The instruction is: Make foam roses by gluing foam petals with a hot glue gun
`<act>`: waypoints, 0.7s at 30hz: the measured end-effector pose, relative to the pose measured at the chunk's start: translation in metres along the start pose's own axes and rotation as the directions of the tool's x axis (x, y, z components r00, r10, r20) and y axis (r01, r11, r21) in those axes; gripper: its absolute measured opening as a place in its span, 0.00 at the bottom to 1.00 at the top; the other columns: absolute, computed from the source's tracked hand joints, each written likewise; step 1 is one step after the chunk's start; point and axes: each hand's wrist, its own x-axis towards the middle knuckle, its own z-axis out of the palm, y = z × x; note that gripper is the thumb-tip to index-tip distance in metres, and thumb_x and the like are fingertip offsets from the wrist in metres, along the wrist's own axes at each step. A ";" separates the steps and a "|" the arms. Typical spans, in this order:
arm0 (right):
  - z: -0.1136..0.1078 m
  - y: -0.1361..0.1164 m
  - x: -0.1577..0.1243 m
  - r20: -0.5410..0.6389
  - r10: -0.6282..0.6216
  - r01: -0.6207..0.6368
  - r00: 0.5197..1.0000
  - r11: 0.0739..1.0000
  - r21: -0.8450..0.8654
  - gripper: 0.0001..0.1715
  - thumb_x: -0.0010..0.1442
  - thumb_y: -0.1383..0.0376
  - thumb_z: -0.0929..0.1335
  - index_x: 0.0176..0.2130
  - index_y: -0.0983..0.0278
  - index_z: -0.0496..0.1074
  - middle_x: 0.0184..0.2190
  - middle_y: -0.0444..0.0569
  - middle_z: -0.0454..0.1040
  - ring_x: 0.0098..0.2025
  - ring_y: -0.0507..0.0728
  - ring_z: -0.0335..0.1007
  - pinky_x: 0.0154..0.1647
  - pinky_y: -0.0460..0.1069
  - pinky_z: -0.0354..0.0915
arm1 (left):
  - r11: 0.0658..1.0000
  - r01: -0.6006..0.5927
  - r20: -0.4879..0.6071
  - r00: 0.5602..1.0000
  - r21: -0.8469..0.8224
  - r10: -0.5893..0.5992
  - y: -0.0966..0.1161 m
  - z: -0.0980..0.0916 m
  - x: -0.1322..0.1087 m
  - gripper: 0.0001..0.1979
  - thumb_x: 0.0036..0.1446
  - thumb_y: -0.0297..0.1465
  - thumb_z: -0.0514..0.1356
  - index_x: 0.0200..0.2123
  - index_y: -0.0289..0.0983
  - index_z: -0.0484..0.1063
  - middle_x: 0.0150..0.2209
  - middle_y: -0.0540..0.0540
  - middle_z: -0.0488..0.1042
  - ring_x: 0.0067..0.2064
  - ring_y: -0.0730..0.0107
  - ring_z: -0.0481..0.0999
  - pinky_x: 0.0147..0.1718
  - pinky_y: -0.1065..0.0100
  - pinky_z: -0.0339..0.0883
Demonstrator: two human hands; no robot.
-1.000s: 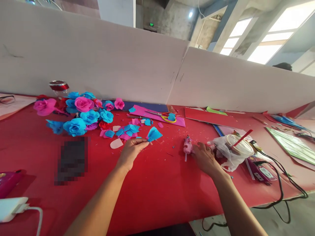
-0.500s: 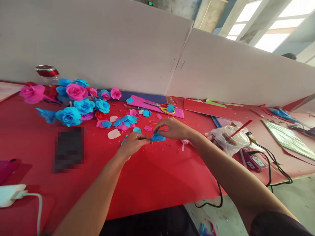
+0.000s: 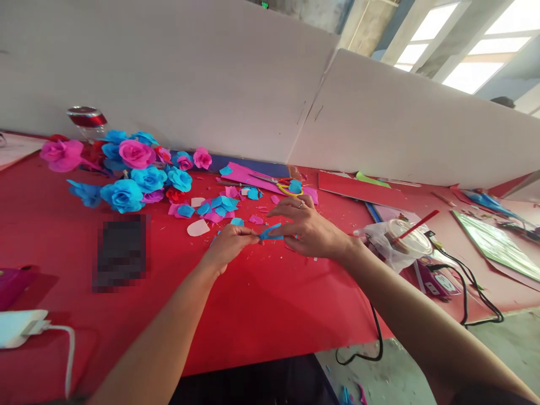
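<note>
My left hand [image 3: 228,246] pinches one end of a small blue paper petal piece [image 3: 271,232] between thumb and fingertips, above the red table. On the other side of it is my right hand [image 3: 314,228], wearing a ring, its fingers stretched out and apart. Its fingertips lie at the right end of the blue piece; whether they press on it I cannot tell. Just behind the hands lie loose blue and pink paper petals [image 3: 217,209] and a pale rounded paper piece [image 3: 198,228]. Yellow-and-red-handled scissors [image 3: 287,188] rest on a pink paper strip [image 3: 253,174].
Finished paper flowers [image 3: 123,195] in blue, pink and red are bunched at the back left, by a red-lidded jar [image 3: 88,119]. A lidded cup [image 3: 408,236] with a red straw and black cables [image 3: 464,281] sit right. A white charger [image 3: 21,328] lies front left.
My right hand has opened from a pinch on the blue petal, its fingers spreading and turning palm-down. My left hand keeps its pinch. The view has shifted slightly.
</note>
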 end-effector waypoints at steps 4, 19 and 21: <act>0.006 -0.017 -0.014 -0.216 0.090 -0.094 0.972 0.996 -0.009 0.16 0.54 0.75 0.63 0.29 0.58 0.77 0.47 0.47 0.75 0.53 0.62 0.64 0.53 0.60 0.52 | 1.000 -0.028 -0.093 0.995 -0.010 0.026 0.001 0.001 -0.001 0.08 0.46 0.36 0.62 0.26 0.41 0.81 0.29 0.46 0.79 0.38 0.62 0.73 0.41 0.63 0.61; 0.076 -0.057 0.050 -0.113 0.852 0.023 0.512 0.118 0.993 0.28 0.48 0.61 0.76 0.46 0.58 0.64 0.33 0.43 0.71 0.33 0.52 0.70 0.36 0.49 0.68 | 0.860 -0.388 -0.314 0.905 -0.331 0.288 -0.002 0.008 -0.002 0.08 0.48 0.37 0.66 0.30 0.40 0.81 0.29 0.49 0.75 0.34 0.69 0.69 0.35 0.68 0.63; 0.078 -0.054 0.044 -0.156 0.828 0.055 0.539 0.151 0.987 0.24 0.49 0.61 0.75 0.44 0.59 0.66 0.33 0.43 0.72 0.32 0.52 0.70 0.36 0.49 0.69 | 0.848 -0.364 -0.295 0.919 -0.385 0.261 -0.001 0.010 -0.001 0.07 0.47 0.37 0.67 0.29 0.40 0.81 0.27 0.49 0.74 0.32 0.71 0.67 0.33 0.69 0.61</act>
